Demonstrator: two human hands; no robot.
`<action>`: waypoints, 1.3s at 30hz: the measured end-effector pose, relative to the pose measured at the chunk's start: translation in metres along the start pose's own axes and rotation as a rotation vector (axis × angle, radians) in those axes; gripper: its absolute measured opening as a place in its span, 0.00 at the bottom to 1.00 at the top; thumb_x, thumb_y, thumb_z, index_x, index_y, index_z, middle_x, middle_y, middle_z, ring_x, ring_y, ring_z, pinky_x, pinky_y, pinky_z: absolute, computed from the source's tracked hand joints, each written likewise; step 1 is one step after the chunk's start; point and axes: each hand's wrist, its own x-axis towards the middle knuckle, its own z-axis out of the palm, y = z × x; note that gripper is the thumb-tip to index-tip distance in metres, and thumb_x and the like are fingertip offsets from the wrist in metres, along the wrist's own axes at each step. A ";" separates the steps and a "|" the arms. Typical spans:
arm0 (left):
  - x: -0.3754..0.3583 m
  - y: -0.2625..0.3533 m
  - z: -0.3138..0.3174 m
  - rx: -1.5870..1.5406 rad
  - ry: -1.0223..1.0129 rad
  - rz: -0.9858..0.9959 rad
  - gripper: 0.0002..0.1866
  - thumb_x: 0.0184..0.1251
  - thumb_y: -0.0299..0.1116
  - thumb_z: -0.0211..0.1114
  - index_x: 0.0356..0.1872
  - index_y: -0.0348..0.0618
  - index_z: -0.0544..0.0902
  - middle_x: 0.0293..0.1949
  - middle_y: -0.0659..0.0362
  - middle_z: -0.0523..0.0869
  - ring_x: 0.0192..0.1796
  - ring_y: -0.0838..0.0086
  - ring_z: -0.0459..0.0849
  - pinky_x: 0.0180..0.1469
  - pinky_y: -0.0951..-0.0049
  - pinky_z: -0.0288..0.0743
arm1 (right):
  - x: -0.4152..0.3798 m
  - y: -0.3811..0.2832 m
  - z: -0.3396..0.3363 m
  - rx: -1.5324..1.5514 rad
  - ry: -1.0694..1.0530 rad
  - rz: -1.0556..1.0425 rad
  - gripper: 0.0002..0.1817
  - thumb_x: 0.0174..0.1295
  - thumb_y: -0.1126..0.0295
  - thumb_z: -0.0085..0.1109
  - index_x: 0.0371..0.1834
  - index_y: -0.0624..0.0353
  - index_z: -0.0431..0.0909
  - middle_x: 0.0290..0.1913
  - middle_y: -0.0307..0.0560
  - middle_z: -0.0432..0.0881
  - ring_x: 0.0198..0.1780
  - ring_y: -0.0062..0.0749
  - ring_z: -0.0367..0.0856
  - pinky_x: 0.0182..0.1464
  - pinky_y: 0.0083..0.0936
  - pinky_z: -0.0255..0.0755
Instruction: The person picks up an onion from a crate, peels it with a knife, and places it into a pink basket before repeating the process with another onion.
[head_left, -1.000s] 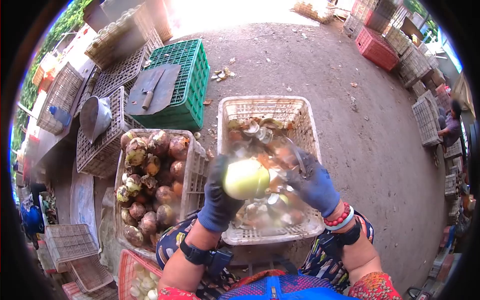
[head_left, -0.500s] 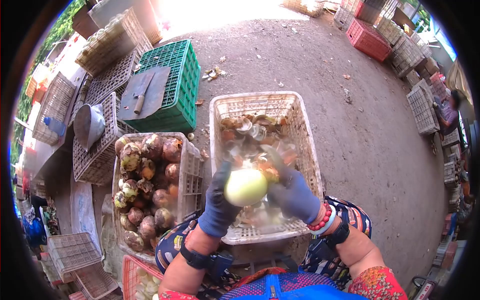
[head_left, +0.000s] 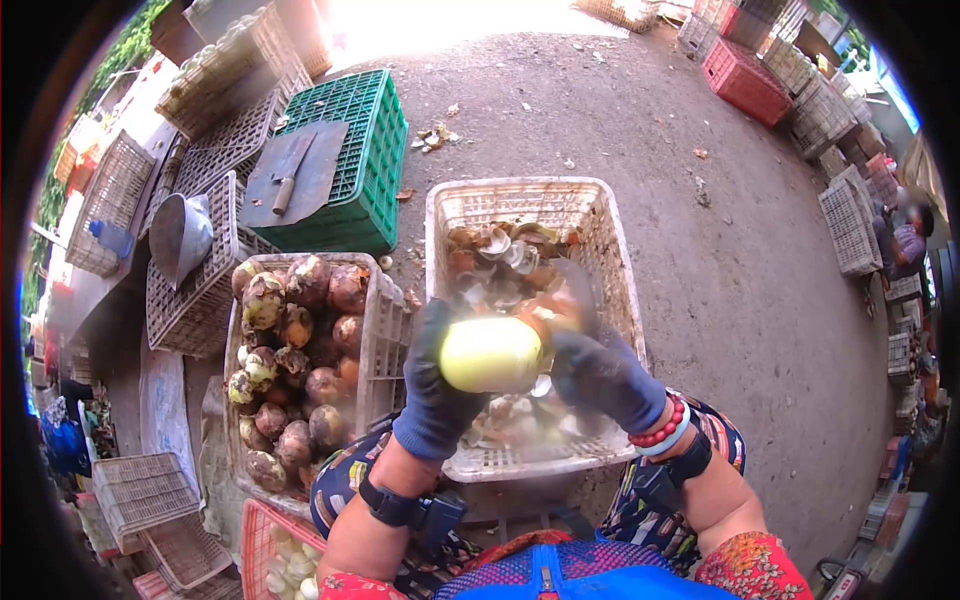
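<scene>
A pale, mostly peeled onion [head_left: 490, 355] rests in my left hand [head_left: 437, 385], whose gloved fingers are wrapped around its left side. Close to the onion's right end is my right hand [head_left: 605, 380], also gloved, with its fingers curled in. Motion blur hides what it grips; a dark smear rises above it and a brown bit of skin shows beside the onion. Below both hands stands a white plastic crate [head_left: 615, 250] with onion skins [head_left: 515, 255] inside. To the left, unpeeled onions [head_left: 300, 330] fill another white crate [head_left: 385, 340].
A green crate [head_left: 375, 190] carries a flat grey sheet [head_left: 305, 165] with a knife [head_left: 288, 185] on it. A metal bowl [head_left: 180, 240] sits on crates at left. Peeled onions lie in a red crate [head_left: 255, 545] near my left knee. A person [head_left: 908, 240] sits at far right.
The onion has turned in my left hand and now lies more lengthwise. My right hand has shifted slightly right, away from it. The view has moved a little.
</scene>
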 end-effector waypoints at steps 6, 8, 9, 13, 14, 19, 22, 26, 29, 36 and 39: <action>0.003 0.015 0.010 -0.282 0.007 -0.174 0.26 0.81 0.51 0.47 0.48 0.35 0.81 0.44 0.50 0.87 0.46 0.68 0.87 0.54 0.67 0.81 | -0.004 -0.021 0.016 0.068 -0.129 0.223 0.36 0.67 0.68 0.61 0.76 0.61 0.58 0.60 0.44 0.76 0.56 0.23 0.74 0.59 0.25 0.71; 0.003 0.020 0.011 -0.452 -0.005 -0.278 0.27 0.80 0.53 0.48 0.47 0.36 0.82 0.42 0.50 0.88 0.46 0.67 0.87 0.53 0.66 0.81 | -0.004 -0.020 0.015 0.025 -0.124 0.238 0.35 0.66 0.71 0.60 0.76 0.62 0.58 0.61 0.44 0.77 0.57 0.23 0.74 0.61 0.27 0.70; 0.003 0.021 0.011 -0.568 -0.006 -0.338 0.27 0.79 0.54 0.48 0.47 0.36 0.82 0.42 0.50 0.88 0.46 0.67 0.87 0.53 0.66 0.81 | -0.005 -0.019 0.015 0.007 -0.119 0.236 0.35 0.65 0.71 0.60 0.76 0.62 0.59 0.61 0.44 0.77 0.57 0.23 0.74 0.61 0.27 0.70; -0.001 0.001 0.012 -0.058 0.011 -0.071 0.27 0.78 0.53 0.50 0.49 0.35 0.81 0.43 0.50 0.88 0.44 0.65 0.88 0.52 0.64 0.83 | -0.004 -0.023 0.020 -0.048 -0.062 0.167 0.36 0.63 0.71 0.60 0.75 0.63 0.60 0.55 0.44 0.80 0.51 0.22 0.76 0.56 0.26 0.73; -0.001 -0.004 0.010 0.044 0.024 -0.008 0.27 0.78 0.53 0.50 0.50 0.35 0.81 0.43 0.50 0.88 0.43 0.65 0.88 0.51 0.64 0.83 | -0.004 -0.023 0.019 -0.051 -0.036 0.181 0.36 0.63 0.70 0.61 0.75 0.63 0.60 0.53 0.44 0.81 0.49 0.21 0.77 0.53 0.25 0.74; 0.010 -0.008 0.001 0.182 -0.044 0.068 0.23 0.79 0.49 0.54 0.55 0.36 0.78 0.46 0.53 0.87 0.45 0.68 0.89 0.49 0.67 0.84 | 0.000 -0.004 0.007 0.017 0.108 0.184 0.39 0.62 0.66 0.63 0.76 0.60 0.58 0.41 0.40 0.83 0.36 0.18 0.79 0.38 0.21 0.76; 0.013 -0.010 -0.002 -0.133 -0.011 -0.251 0.24 0.79 0.49 0.55 0.58 0.37 0.77 0.50 0.53 0.86 0.49 0.67 0.87 0.53 0.64 0.83 | 0.006 0.005 0.013 -0.069 0.233 0.020 0.31 0.63 0.67 0.61 0.70 0.61 0.67 0.40 0.40 0.83 0.36 0.18 0.79 0.37 0.20 0.76; 0.002 0.005 -0.002 -0.994 -0.020 -0.475 0.29 0.77 0.55 0.53 0.60 0.37 0.77 0.56 0.51 0.84 0.59 0.63 0.83 0.63 0.57 0.77 | -0.001 0.015 -0.008 -0.068 -0.008 -0.034 0.26 0.57 0.74 0.68 0.61 0.57 0.75 0.51 0.53 0.80 0.48 0.30 0.82 0.49 0.29 0.78; 0.002 0.023 -0.011 -1.086 -0.116 -0.562 0.35 0.74 0.61 0.51 0.62 0.37 0.76 0.57 0.49 0.82 0.60 0.60 0.81 0.64 0.54 0.75 | -0.019 0.009 -0.022 -0.488 0.023 -0.303 0.18 0.48 0.74 0.77 0.44 0.54 0.81 0.45 0.50 0.86 0.44 0.40 0.87 0.49 0.32 0.81; 0.004 0.032 -0.010 -0.275 0.027 -0.249 0.41 0.69 0.67 0.52 0.62 0.35 0.75 0.54 0.45 0.82 0.55 0.54 0.84 0.56 0.53 0.81 | -0.003 -0.039 -0.033 -0.447 0.088 0.199 0.30 0.61 0.61 0.71 0.63 0.60 0.73 0.46 0.47 0.85 0.44 0.30 0.84 0.48 0.28 0.78; 0.003 0.030 0.002 -0.426 0.094 -0.136 0.38 0.71 0.64 0.53 0.61 0.35 0.74 0.53 0.45 0.83 0.53 0.54 0.85 0.54 0.53 0.83 | -0.003 -0.015 -0.022 -0.488 0.098 0.151 0.37 0.67 0.58 0.66 0.75 0.60 0.62 0.51 0.44 0.81 0.50 0.30 0.80 0.55 0.27 0.75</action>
